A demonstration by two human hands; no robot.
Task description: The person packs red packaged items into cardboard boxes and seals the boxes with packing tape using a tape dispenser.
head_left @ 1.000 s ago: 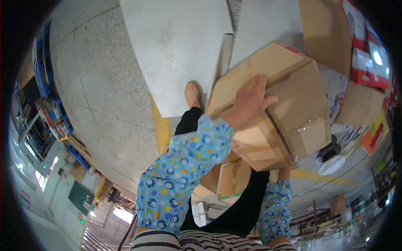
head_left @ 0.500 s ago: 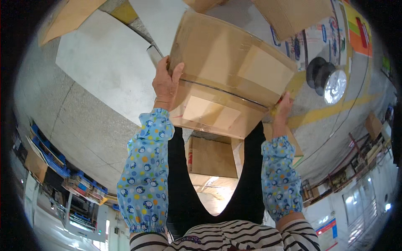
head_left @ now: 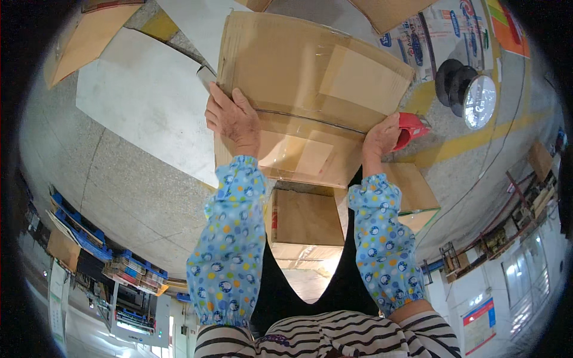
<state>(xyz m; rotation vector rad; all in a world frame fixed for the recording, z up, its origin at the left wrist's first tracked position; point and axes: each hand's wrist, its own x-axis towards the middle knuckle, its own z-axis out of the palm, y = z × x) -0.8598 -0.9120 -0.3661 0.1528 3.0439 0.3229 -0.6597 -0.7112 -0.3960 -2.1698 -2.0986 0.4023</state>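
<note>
A large brown cardboard box (head_left: 280, 65) lies tilted before me, its two top flaps meeting along a narrow dark seam. Paler rectangular patches show on both flaps. My left hand (head_left: 234, 122) grips the box's left edge, thumb on top and fingers over the side. At the right end of the seam, my right hand (head_left: 382, 136) is closed around a red tape dispenser (head_left: 412, 130). Its fingers partly cover the dispenser and rest against the box edge. Whether tape runs from the dispenser onto the box I cannot tell.
Smaller cardboard boxes stand between my legs (head_left: 307, 218) and by my right forearm (head_left: 412, 188). A pale flat sheet (head_left: 134, 98) lies on the floor at left. To the right are a black spool (head_left: 450, 86) and a printed plastic sheet (head_left: 459, 39). Blue pallets (head_left: 80, 230) stand far left.
My right hand has moved left and inward to the box's right edge, and the red dispenser now shows clearly. My left hand has turned more over the edge. The box appears shifted slightly left.
</note>
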